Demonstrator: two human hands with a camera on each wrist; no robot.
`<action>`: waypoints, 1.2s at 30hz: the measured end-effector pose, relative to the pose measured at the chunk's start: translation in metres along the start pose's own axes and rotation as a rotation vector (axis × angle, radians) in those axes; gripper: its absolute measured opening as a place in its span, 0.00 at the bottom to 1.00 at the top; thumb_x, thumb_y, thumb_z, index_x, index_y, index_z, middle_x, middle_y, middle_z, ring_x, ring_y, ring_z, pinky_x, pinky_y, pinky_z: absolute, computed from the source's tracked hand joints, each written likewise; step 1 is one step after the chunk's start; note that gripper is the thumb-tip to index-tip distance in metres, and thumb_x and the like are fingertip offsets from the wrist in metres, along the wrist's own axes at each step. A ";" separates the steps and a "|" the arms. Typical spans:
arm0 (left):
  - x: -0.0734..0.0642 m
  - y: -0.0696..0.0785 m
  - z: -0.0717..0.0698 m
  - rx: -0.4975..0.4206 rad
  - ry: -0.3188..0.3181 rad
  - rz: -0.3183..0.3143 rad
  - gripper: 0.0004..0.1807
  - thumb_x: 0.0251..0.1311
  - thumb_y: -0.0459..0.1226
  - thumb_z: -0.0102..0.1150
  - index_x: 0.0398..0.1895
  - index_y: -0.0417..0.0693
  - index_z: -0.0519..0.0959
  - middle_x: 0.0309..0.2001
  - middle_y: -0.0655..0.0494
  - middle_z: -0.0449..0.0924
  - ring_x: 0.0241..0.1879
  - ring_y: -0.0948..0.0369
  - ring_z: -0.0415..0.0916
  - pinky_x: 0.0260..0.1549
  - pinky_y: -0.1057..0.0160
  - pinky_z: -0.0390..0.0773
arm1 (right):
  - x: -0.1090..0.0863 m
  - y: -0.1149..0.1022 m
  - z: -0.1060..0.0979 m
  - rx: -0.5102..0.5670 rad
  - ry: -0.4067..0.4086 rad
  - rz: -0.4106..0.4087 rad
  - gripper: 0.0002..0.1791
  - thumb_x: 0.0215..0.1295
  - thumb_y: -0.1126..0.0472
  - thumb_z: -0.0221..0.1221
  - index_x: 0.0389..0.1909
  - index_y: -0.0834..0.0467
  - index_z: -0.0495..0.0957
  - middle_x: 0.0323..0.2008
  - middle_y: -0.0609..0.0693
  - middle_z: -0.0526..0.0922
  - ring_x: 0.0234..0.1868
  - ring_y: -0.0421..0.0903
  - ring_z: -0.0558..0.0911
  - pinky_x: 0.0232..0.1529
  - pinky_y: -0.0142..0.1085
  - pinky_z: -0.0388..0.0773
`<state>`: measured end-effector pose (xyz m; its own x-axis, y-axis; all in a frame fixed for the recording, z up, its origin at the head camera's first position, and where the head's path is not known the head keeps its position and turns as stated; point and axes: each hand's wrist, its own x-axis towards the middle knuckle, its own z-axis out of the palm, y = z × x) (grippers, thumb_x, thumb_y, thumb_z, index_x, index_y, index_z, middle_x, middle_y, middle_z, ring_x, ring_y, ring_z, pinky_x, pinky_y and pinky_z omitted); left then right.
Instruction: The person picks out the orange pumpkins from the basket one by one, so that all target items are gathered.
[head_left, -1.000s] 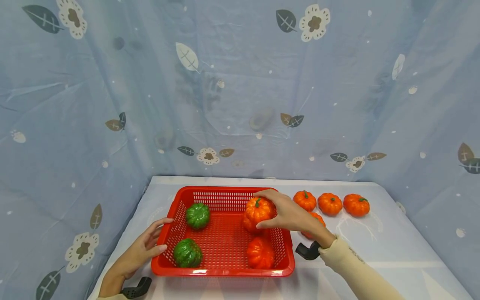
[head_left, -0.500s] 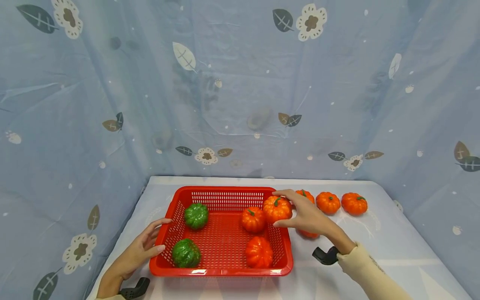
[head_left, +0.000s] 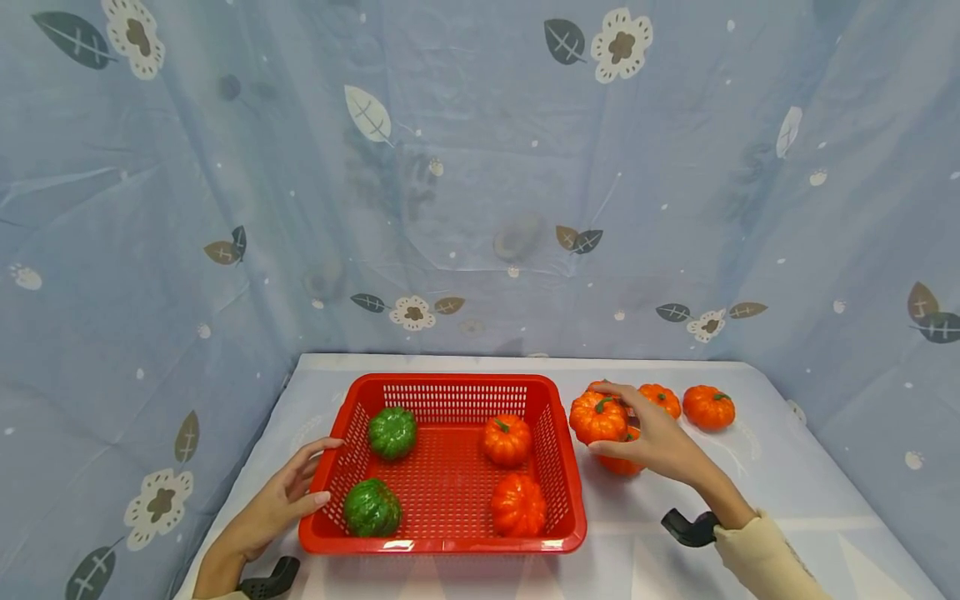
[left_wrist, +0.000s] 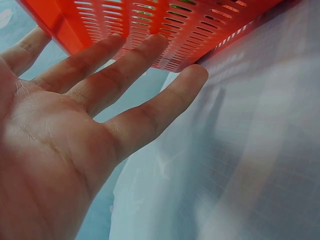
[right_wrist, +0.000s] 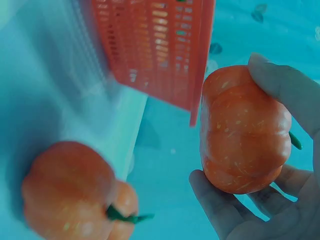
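My right hand (head_left: 660, 437) grips a small orange pumpkin (head_left: 597, 418) with a green stem, just right of the red basket (head_left: 442, 546). In the right wrist view the held pumpkin (right_wrist: 245, 130) sits between thumb and fingers, close beside the basket's rim (right_wrist: 200, 75). My left hand (head_left: 277, 500) rests at the basket's left side, its fingers straight and touching the outer wall in the left wrist view (left_wrist: 100, 100). Inside the basket are two green pumpkins, one at the back (head_left: 392, 432) and one in front (head_left: 372, 507), and two orange ones, back (head_left: 506, 440) and front (head_left: 518, 505).
On the white table (head_left: 750, 500) right of the basket lie several orange pumpkins, one (head_left: 708, 407) farthest right, another (head_left: 660, 398) behind my right hand, and one (head_left: 621, 462) under the held pumpkin. A blue patterned curtain (head_left: 480, 208) hangs behind and at both sides.
My right hand has carried the orange pumpkin rightward, from over the basket's right part to outside its right rim. My left hand stays at the basket's left side.
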<state>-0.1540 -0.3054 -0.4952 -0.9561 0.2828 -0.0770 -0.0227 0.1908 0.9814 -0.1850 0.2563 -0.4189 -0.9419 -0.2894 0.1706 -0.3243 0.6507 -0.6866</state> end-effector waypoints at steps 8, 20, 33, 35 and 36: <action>0.000 0.000 0.000 -0.012 -0.015 0.002 0.37 0.68 0.35 0.61 0.77 0.54 0.59 0.75 0.34 0.56 0.68 0.39 0.66 0.50 0.49 0.84 | -0.021 0.020 -0.016 -0.027 0.053 0.065 0.49 0.55 0.39 0.74 0.74 0.53 0.66 0.71 0.59 0.68 0.62 0.63 0.76 0.61 0.60 0.75; -0.001 -0.001 0.001 -0.003 -0.001 0.010 0.37 0.67 0.35 0.62 0.77 0.51 0.59 0.75 0.32 0.56 0.68 0.34 0.64 0.48 0.49 0.85 | -0.047 0.051 -0.035 -0.058 0.105 0.182 0.51 0.58 0.43 0.74 0.76 0.60 0.62 0.73 0.69 0.63 0.63 0.70 0.73 0.57 0.63 0.77; 0.000 0.000 0.000 -0.009 -0.010 0.000 0.36 0.68 0.35 0.61 0.77 0.54 0.59 0.75 0.34 0.57 0.68 0.37 0.65 0.49 0.49 0.85 | -0.066 0.089 -0.034 -0.087 0.148 0.216 0.49 0.58 0.45 0.74 0.74 0.61 0.62 0.69 0.69 0.67 0.63 0.68 0.71 0.57 0.64 0.75; 0.000 0.000 0.000 -0.006 -0.012 0.008 0.36 0.68 0.35 0.61 0.77 0.53 0.59 0.75 0.33 0.57 0.68 0.36 0.65 0.49 0.48 0.85 | -0.067 0.095 -0.033 -0.074 0.141 0.230 0.49 0.58 0.46 0.75 0.74 0.61 0.62 0.69 0.70 0.67 0.63 0.69 0.71 0.58 0.65 0.74; 0.000 0.000 0.000 -0.004 -0.009 0.008 0.36 0.68 0.35 0.61 0.77 0.53 0.59 0.75 0.33 0.57 0.68 0.36 0.65 0.49 0.48 0.85 | -0.068 0.097 -0.033 -0.066 0.132 0.239 0.50 0.58 0.46 0.75 0.74 0.61 0.61 0.69 0.70 0.67 0.63 0.70 0.71 0.58 0.66 0.73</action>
<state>-0.1536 -0.3058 -0.4956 -0.9537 0.2924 -0.0702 -0.0159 0.1843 0.9827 -0.1557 0.3622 -0.4744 -0.9942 -0.0309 0.1026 -0.0922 0.7350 -0.6718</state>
